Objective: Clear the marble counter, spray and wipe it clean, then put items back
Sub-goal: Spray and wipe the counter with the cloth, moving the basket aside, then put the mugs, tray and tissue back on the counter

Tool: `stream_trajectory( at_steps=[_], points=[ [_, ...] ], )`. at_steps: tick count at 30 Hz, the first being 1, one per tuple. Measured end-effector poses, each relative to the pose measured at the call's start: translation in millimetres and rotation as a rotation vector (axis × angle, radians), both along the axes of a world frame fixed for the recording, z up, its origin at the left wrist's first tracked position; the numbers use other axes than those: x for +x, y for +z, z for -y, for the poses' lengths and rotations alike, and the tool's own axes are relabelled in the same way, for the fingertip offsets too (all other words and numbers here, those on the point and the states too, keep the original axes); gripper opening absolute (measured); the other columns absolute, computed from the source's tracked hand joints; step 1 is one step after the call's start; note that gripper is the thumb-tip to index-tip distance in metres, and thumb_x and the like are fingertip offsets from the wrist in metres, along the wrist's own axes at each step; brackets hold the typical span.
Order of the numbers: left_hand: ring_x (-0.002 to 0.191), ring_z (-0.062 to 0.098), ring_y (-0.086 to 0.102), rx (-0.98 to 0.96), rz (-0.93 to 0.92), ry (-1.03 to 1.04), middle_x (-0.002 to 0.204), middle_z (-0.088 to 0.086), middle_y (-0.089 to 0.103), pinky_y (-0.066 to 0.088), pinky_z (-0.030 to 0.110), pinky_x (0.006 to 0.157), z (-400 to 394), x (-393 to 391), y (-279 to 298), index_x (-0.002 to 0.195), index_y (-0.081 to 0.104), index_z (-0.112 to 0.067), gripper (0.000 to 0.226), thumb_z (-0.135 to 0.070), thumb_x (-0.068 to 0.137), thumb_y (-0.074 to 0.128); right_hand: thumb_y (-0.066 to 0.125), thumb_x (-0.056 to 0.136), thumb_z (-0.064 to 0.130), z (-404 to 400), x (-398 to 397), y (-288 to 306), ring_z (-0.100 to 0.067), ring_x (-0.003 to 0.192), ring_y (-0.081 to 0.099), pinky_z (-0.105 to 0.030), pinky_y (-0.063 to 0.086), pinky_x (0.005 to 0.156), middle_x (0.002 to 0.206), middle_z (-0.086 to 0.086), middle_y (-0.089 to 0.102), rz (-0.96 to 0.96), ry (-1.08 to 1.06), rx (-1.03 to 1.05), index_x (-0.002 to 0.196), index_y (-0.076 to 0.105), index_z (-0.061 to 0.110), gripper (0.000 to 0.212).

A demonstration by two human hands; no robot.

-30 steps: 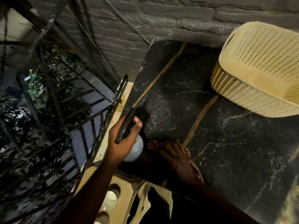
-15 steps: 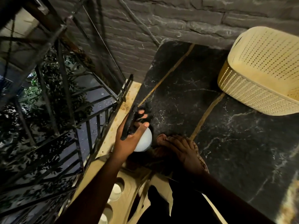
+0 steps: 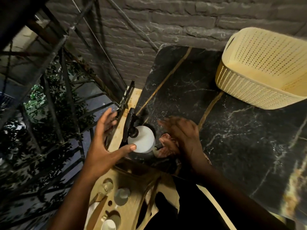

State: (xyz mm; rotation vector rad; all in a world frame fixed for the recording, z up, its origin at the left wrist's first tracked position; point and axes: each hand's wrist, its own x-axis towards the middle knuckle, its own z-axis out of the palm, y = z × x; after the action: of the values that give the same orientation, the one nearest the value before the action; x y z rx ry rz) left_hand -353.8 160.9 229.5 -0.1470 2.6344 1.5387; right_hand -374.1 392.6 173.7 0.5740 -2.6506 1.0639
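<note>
A white spray bottle (image 3: 142, 139) with a black trigger head stands at the near-left corner of the black marble counter (image 3: 232, 135). My left hand (image 3: 104, 143) is spread open beside it, thumb tip just touching the bottle's side, fingers off the trigger. My right hand (image 3: 182, 136) hovers over the counter just right of the bottle, fingers apart and blurred. Under it lies a crumpled pinkish cloth (image 3: 167, 146), partly hidden by the hand.
A cream perforated plastic basket (image 3: 259, 90) sits at the counter's far right against the dark brick wall (image 3: 166, 22). Black metal railing (image 3: 69, 100) with foliage behind runs along the left. Below the counter's near edge is a tan ledge with round holes (image 3: 119, 196).
My left hand has let go of the spray bottle, which now stands on the counter corner. My right hand has lifted off the cloth.
</note>
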Motion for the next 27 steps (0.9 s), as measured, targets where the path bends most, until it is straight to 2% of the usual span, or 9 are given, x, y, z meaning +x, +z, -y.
stream_trajectory(
  at_steps=[4, 8, 10, 13, 16, 19, 21, 24, 27],
  points=[
    [0.133, 0.002, 0.041, -0.028, -0.229, -0.106, 0.146, -0.015, 0.042, 0.036, 0.021, 0.107, -39, -22, 36, 0.145, 0.030, -0.034, 0.079, -0.042, 0.077, 0.069, 0.035, 0.095, 0.053, -7, -4, 36, -0.017, 0.123, 0.044, -0.033, 0.024, 0.104, 0.127, -0.002, 0.057, -0.038, -0.050, -0.066, 0.128, 0.053, 0.023, 0.048],
    [0.128, 0.004, 0.046, -0.012, -0.328, -0.184, 0.141, -0.009, 0.048, 0.039, 0.018, 0.102, -96, -60, 44, 0.141, 0.038, -0.028, 0.066, -0.035, 0.083, 0.070, 0.045, 0.094, 0.044, -43, -19, 63, -0.014, 0.122, 0.045, -0.029, 0.030, 0.104, 0.126, -0.002, 0.057, -0.081, -0.209, -0.125, 0.126, 0.056, 0.017, 0.044],
    [0.125, 0.004, 0.049, -0.011, -0.338, -0.222, 0.139, -0.009, 0.050, 0.041, 0.018, 0.100, -121, -78, 39, 0.141, 0.040, -0.026, 0.064, -0.033, 0.084, 0.070, 0.049, 0.092, 0.039, -63, -28, 67, -0.012, 0.121, 0.045, -0.030, 0.034, 0.103, 0.125, -0.002, 0.057, -0.081, -0.274, -0.147, 0.126, 0.057, 0.017, 0.041],
    [0.120, 0.001, 0.051, -0.049, -0.347, -0.314, 0.136, -0.013, 0.051, 0.043, 0.021, 0.100, -165, -112, 31, 0.140, 0.041, -0.031, 0.063, -0.039, 0.084, 0.068, 0.050, 0.091, 0.038, -114, -45, 65, -0.014, 0.118, 0.047, -0.031, 0.037, 0.100, 0.123, -0.004, 0.058, -0.100, -0.403, -0.153, 0.124, 0.057, 0.016, 0.041],
    [0.118, -0.002, 0.050, -0.094, -0.327, -0.353, 0.136, -0.013, 0.050, 0.045, 0.028, 0.100, -209, -158, 17, 0.139, 0.041, -0.034, 0.063, -0.043, 0.082, 0.065, 0.052, 0.088, 0.036, -177, -68, 55, -0.017, 0.115, 0.050, -0.030, 0.040, 0.097, 0.121, -0.006, 0.058, -0.123, -0.574, -0.190, 0.122, 0.059, 0.013, 0.041],
    [0.124, 0.009, 0.047, -0.177, -0.280, -0.388, 0.143, -0.005, 0.045, 0.042, 0.033, 0.104, -253, -203, 1, 0.141, 0.035, -0.035, 0.065, -0.044, 0.083, 0.063, 0.059, 0.090, 0.031, -230, -90, 37, -0.016, 0.115, 0.050, -0.022, 0.037, 0.095, 0.120, -0.007, 0.059, -0.077, -0.761, -0.192, 0.119, 0.060, 0.011, 0.035],
    [0.130, 0.017, 0.041, -0.339, -0.279, -0.402, 0.146, 0.001, 0.041, 0.035, 0.031, 0.103, -281, -225, -8, 0.144, 0.032, -0.028, 0.067, -0.039, 0.086, 0.064, 0.058, 0.090, 0.026, -256, -100, 24, -0.018, 0.116, 0.051, -0.022, 0.036, 0.095, 0.122, -0.009, 0.058, -0.013, -0.815, -0.159, 0.119, 0.060, 0.010, 0.033],
    [0.132, 0.020, 0.036, -0.464, -0.303, -0.380, 0.145, 0.004, 0.038, 0.033, 0.031, 0.103, -314, -244, -16, 0.147, 0.028, -0.021, 0.070, -0.037, 0.088, 0.062, 0.059, 0.089, 0.019, -280, -114, 9, -0.026, 0.120, 0.049, -0.035, 0.037, 0.100, 0.129, -0.012, 0.055, 0.049, -0.877, -0.105, 0.121, 0.059, 0.009, 0.033],
    [0.138, 0.022, 0.030, -0.517, -0.304, -0.372, 0.151, 0.005, 0.031, 0.030, 0.036, 0.110, -330, -263, -24, 0.150, 0.022, -0.020, 0.073, -0.040, 0.089, 0.058, 0.059, 0.089, 0.020, -292, -126, 2, -0.029, 0.131, 0.038, -0.049, 0.033, 0.107, 0.141, -0.011, 0.045, 0.077, -0.952, -0.083, 0.127, 0.055, 0.010, 0.039]
  ],
)
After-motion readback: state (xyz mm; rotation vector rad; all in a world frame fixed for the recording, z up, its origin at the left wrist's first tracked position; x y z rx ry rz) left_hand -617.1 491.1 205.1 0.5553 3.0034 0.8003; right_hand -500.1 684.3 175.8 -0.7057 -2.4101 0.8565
